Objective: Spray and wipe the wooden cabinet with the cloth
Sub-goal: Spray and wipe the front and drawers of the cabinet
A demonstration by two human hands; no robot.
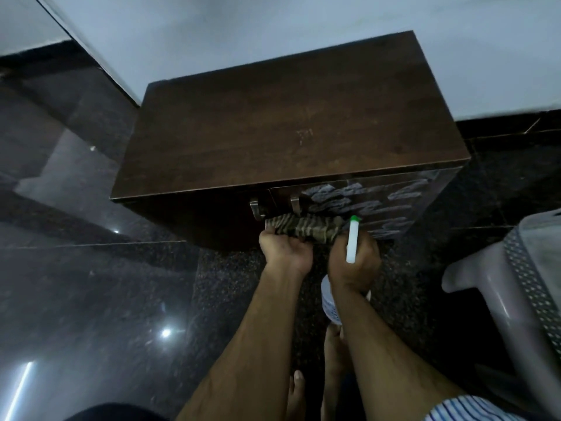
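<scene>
A dark brown wooden cabinet [288,123] stands against the white wall, seen from above. Its front has two metal handles [257,208] and a pale leaf pattern on the right door. A striped olive cloth [306,227] is stretched just below the handles, in front of the cabinet's front face. My left hand [285,250] grips the cloth's left end. My right hand [353,262] holds the cloth's right end together with a white spray bottle whose green-tipped nozzle [353,238] points up; the bottle's body [331,305] hangs below my wrist.
Glossy dark granite floor [106,284] surrounds the cabinet. A grey plastic chair [516,287] stands close on the right. My bare feet [315,381] are on the floor below my arms. The white wall [273,34] runs behind the cabinet.
</scene>
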